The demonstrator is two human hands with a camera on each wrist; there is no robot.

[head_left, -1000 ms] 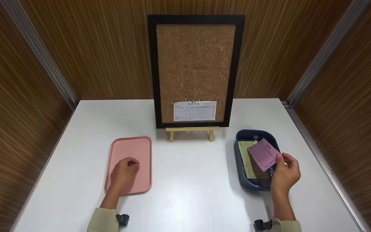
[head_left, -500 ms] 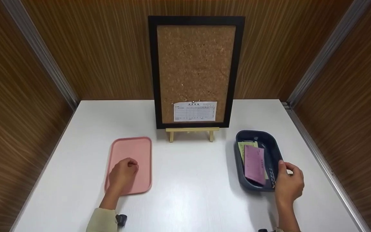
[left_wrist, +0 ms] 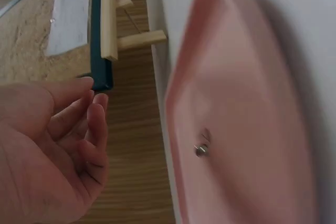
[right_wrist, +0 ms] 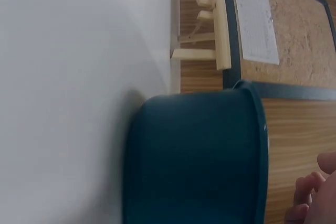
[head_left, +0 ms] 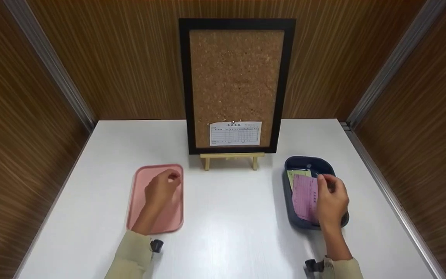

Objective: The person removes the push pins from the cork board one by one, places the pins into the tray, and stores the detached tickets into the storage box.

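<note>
- Working over a white table (head_left: 227, 213), a person spreads two bare hands, the left hand (head_left: 161, 190) above a pink tray (head_left: 173, 223) and the right hand (head_left: 333, 201) over the right side of a dark blue tub (right_wrist: 194, 161).
- The left fingers curl loosely, thumb tip close to the forefinger; whether anything small sits between them cannot be told.
- The right fingers bend forward, thumb and forefinger nearly together at the right edge of a printed pink slip (head_left: 304, 199) (whether they pinch the paper, the views do not settle).
- The pink slip is in the tub, covering part of a yellow-green slip (head_left: 296, 173) that shows at its upper left.
- A small metal piece (left_wrist: 201, 150) rests on the floor of the tray, seen from the left wrist.
- Behind, between tray and tub, a black-framed cork board (head_left: 236, 73) stands on a light wooden easel (head_left: 232, 155), a white form (head_left: 235, 133) fixed near its lower edge with a pin (head_left: 233, 122) at the top.
- Wood-grain panels (head_left: 130, 58) wall in the table at the back and sides.
</note>
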